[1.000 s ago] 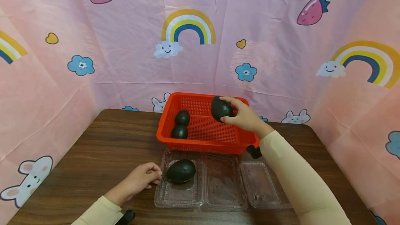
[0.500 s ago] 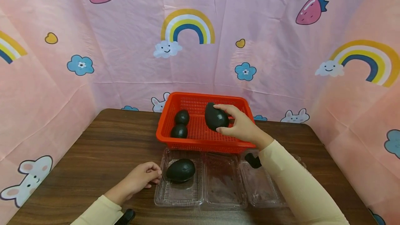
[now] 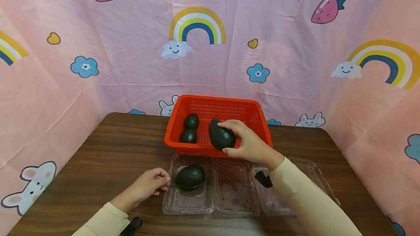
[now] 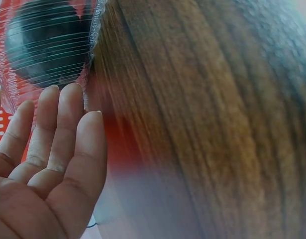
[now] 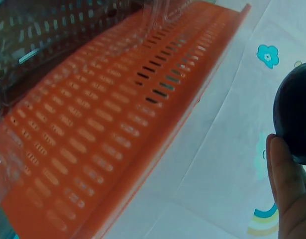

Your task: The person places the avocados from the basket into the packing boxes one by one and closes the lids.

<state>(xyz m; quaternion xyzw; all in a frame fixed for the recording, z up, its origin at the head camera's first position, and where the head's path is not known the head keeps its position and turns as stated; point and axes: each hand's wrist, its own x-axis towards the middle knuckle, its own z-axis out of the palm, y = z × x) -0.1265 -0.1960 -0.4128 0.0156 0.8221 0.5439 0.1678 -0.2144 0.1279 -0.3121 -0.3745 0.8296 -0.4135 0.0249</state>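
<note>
My right hand [image 3: 251, 144] grips a dark green avocado [image 3: 219, 137] between thumb and fingers, over the front part of the orange plastic basket [image 3: 200, 151]. Part of that avocado shows at the right edge of the right wrist view, with fingertips against it. Two more avocados, one rear [image 3: 191, 121] and one front [image 3: 188, 136], lie at the basket's left end. A single avocado [image 3: 190, 177] lies on its side in the left clear plastic container [image 3: 190, 207]. Beside that container's left edge, my left hand [image 4: 48, 154] has loosely bent fingers, with the fingertips right at its wall.
A middle clear container [image 3: 236, 196] and a right one [image 3: 273, 201] stand in a row before the basket; the right forearm partly covers the latter. All rest on a brown wood-grain table [image 3: 108, 156]. A printed pink cloth [image 3: 137, 46] hangs behind and at both sides.
The right hand has brought its avocado toward the front and left, from the basket's right rear to near its front rim. The left hand has stayed at the container edge.
</note>
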